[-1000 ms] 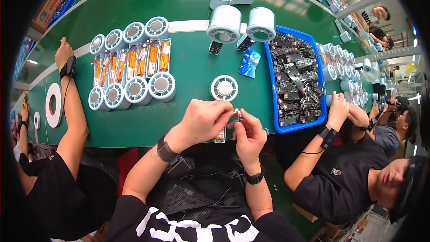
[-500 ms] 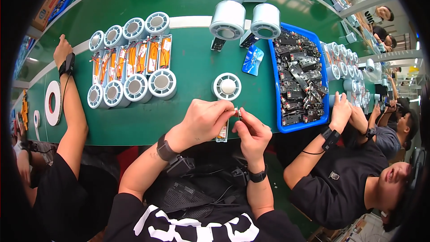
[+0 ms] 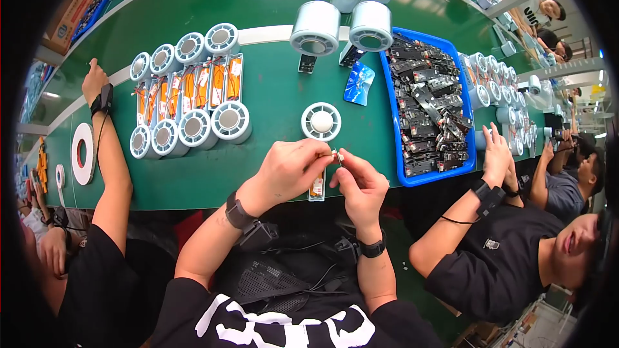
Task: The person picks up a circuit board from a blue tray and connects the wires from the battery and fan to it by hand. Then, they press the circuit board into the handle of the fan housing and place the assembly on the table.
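Note:
My left hand point(image 3: 289, 169) pinches a small white connector point(image 3: 335, 156) between thumb and fingertips. Close against it, my right hand point(image 3: 362, 187) has its thumb and forefinger on the same small piece; thin wire seems to run there, but its details are too small to make out. Just beyond my hands a light-blue round fan-like unit point(image 3: 321, 122) with a white centre lies on the green table. Its open handle point(image 3: 316, 188), with an orange battery inside, shows below my left hand and is partly covered by it.
A blue tray point(image 3: 385, 84) heaped with black circuit modules stands to the right. Beside it lies a blue card point(image 3: 358, 84). Two upright blue units point(image 3: 315, 26) stand beyond. Several battery-fitted units point(image 3: 193, 127) line up at left, near a tape roll point(image 3: 82, 153). Co-workers' arms flank me.
My hands stay together at the small connector, with slight finger movement. The view has shifted a little. The left co-worker's hand and the right co-worker's hands have moved slightly.

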`<state>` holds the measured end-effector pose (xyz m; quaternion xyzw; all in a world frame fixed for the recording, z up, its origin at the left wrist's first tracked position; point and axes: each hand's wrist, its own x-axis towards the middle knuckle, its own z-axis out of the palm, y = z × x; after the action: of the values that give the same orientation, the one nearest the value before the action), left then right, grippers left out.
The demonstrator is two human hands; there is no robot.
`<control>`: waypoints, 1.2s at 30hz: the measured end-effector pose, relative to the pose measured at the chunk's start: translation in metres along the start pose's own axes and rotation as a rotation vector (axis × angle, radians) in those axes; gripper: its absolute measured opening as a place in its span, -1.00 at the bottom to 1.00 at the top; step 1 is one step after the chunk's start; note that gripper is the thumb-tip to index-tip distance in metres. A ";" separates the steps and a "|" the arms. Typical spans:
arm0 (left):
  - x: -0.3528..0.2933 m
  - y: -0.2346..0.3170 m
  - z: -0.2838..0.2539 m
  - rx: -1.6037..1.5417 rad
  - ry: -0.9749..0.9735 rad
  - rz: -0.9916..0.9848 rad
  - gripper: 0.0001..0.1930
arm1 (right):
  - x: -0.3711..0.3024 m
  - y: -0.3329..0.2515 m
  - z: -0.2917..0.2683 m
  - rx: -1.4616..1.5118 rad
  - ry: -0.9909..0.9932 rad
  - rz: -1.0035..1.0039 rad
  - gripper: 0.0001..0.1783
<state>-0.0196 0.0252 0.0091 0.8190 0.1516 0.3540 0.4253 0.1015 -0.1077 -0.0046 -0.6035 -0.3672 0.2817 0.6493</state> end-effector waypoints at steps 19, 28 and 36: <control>0.009 -0.010 -0.012 -0.035 -0.103 0.039 -0.81 | 0.012 0.003 -0.008 0.254 -0.133 0.164 -0.70; 0.008 -0.010 -0.010 0.032 -0.151 -0.016 -0.90 | 0.012 -0.004 -0.012 0.023 -0.151 0.163 -0.81; 0.004 -0.006 -0.001 0.063 -0.042 -0.001 -0.74 | 0.015 0.007 -0.007 0.470 -0.118 0.183 -0.77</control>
<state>-0.0173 0.0313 0.0067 0.8394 0.1539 0.3314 0.4025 0.1158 -0.0990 -0.0096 -0.4493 -0.2727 0.4514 0.7211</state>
